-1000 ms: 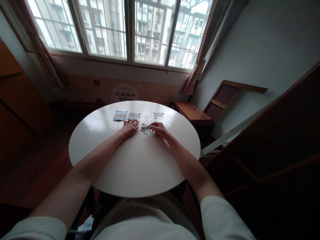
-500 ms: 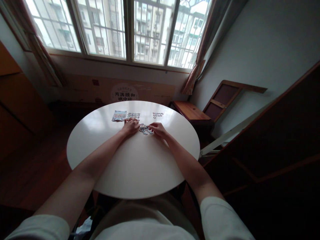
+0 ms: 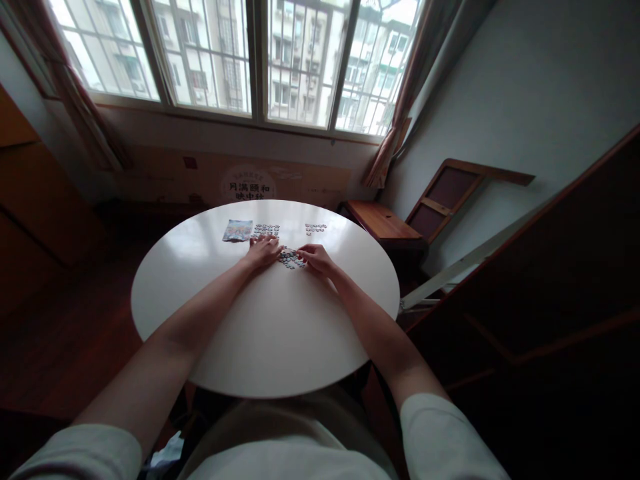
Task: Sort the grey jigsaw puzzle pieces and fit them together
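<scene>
Your left hand lies open, now nearer the tiny grey puzzle pieces; I can't tell your right hand grip.

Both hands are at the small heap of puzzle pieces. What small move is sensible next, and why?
Probably pinch one piece from the heap of puzzle pieces with the right hand, whose fingertips are at its edge. The left hand lies open at the heap's other side, and spread-out groups of pieces lie just beyond, beside the picture card.
</scene>
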A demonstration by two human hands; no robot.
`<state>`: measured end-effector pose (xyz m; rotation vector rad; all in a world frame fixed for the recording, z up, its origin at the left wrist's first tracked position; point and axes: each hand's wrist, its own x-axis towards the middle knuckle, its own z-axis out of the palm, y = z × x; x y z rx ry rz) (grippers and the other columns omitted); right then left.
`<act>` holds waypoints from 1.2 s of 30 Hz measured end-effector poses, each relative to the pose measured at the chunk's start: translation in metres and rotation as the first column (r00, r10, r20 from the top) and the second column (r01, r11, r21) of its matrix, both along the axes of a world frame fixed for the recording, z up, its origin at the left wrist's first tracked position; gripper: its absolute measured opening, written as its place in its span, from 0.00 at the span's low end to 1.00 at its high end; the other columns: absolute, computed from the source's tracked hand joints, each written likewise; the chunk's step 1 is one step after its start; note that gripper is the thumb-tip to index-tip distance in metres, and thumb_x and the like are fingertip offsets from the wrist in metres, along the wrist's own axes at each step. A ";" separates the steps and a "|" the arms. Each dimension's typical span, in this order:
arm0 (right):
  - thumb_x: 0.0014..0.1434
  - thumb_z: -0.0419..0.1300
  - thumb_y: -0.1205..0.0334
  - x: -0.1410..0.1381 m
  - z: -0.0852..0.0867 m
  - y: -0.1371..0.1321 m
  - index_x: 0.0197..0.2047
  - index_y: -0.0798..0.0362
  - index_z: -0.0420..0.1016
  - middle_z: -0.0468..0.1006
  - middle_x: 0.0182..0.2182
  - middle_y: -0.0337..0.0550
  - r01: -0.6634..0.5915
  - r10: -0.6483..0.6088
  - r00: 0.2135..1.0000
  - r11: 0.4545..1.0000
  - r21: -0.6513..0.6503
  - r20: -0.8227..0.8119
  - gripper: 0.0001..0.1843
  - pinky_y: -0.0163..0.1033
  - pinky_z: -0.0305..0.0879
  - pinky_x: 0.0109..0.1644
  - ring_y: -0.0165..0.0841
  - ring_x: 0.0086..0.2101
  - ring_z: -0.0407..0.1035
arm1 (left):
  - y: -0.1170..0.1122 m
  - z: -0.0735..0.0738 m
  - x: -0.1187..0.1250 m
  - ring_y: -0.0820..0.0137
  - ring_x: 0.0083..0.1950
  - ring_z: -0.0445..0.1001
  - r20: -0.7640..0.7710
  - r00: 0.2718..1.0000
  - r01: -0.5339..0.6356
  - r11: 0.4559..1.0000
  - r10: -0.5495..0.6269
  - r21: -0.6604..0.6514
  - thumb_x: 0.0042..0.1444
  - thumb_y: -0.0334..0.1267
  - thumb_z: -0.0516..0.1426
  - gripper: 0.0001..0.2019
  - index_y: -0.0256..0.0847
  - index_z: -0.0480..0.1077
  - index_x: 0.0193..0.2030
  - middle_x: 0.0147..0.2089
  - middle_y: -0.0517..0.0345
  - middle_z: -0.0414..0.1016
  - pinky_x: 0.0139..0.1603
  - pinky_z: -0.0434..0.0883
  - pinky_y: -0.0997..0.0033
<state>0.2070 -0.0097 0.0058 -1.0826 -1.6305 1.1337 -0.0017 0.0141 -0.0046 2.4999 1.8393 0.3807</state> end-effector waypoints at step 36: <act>0.60 0.57 0.69 0.007 -0.005 0.000 0.48 0.55 0.81 0.74 0.43 0.49 0.077 -0.254 0.706 0.955 0.286 0.661 0.15 0.33 0.66 0.47 0.30 0.36 0.70 | -0.030 0.003 0.000 0.60 0.47 0.78 0.041 0.998 -0.037 0.999 0.036 0.017 0.63 0.42 0.48 0.19 0.48 0.76 0.54 0.47 0.51 0.81 0.47 0.70 0.66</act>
